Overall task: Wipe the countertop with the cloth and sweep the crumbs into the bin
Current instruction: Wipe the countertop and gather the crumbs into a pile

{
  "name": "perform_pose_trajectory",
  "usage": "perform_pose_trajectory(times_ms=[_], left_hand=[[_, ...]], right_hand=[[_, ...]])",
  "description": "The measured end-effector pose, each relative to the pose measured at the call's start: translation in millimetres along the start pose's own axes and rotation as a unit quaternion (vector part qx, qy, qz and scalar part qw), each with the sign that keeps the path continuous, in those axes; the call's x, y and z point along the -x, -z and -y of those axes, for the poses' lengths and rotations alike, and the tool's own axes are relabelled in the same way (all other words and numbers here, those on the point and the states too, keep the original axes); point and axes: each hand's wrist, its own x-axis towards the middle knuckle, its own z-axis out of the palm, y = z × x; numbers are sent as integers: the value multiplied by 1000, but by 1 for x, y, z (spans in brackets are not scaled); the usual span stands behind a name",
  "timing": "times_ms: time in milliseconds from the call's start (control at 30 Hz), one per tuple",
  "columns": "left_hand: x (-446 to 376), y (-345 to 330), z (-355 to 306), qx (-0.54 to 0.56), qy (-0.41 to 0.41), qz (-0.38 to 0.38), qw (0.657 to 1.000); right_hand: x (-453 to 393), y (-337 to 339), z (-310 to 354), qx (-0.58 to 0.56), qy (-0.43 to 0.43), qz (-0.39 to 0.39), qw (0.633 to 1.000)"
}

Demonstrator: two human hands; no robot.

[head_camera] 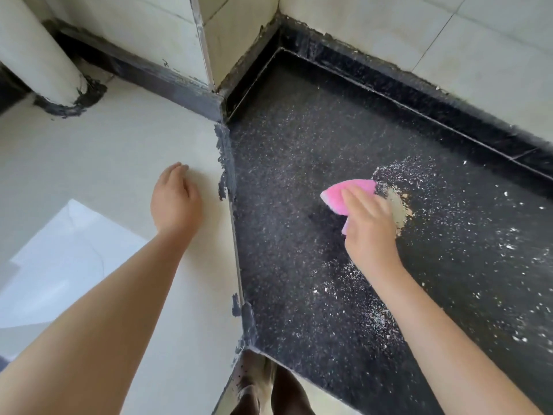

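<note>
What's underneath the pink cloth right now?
The pink cloth lies on the dark speckled countertop, pressed by the right hand. Crumbs show beside it; any beneath are hidden.

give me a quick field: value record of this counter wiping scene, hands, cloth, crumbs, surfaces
right hand: right hand presses the pink cloth flat on the dark countertop
left hand: left hand rests on the pale surface beside the counter, holding nothing
crumbs: pale crumb pile right of the cloth, loose white crumbs scattered further right
bin: not in view
background: tiled wall, white pipe
</note>
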Motion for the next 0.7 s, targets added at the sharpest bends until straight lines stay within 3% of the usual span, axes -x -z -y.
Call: perform_pose_trajectory(times_ms=[67, 267, 333, 500, 600, 700], left_hand=[[6, 13, 0, 20, 7, -27, 999], [62, 31, 22, -37, -116, 61, 991], [79, 31, 33, -77, -135, 78, 985], [95, 28, 47, -106, -57, 86, 989], [95, 23, 53, -109, -60, 82, 989], [94, 22, 53, -111, -65, 76, 989]], right_hand=[[28, -10, 30, -19, 57, -9, 998], [100, -39, 84, -62, 96, 88, 990], [104, -37, 79, -24, 64, 137, 988], [62, -16, 25, 42, -98, 164, 981], [25, -6, -5, 49, -181, 140, 972], [14, 6, -5, 44, -163, 98, 981]])
